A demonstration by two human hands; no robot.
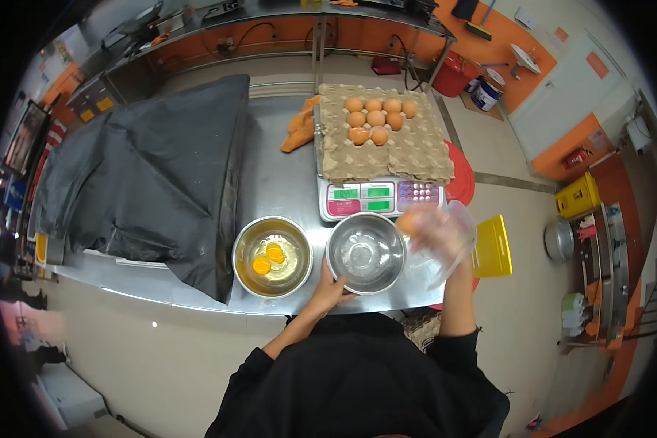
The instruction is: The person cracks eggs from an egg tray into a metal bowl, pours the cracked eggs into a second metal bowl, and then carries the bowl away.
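Note:
My left hand [330, 292] grips the lower left rim of a steel bowl [366, 253] that looks free of yolks. Right of that bowl, my right hand [438, 232] is smeared by motion, with a brown egg [409, 223] at its fingers. A clear plastic container [462, 226] is behind and beside this hand. Another steel bowl [272, 257], on the left, holds two yolks in egg white. Beyond the bowls, a cardboard egg tray [416, 157] with several brown eggs [374, 118] rests on a digital scale [359, 201] with lit green displays.
A black sheet [153, 175] covers a bulky thing at left. An orange cloth [299, 130] lies beside the egg tray. On the right are a red round lid [460, 175] and a yellow container [493, 247]. The steel table's front edge runs close to my body.

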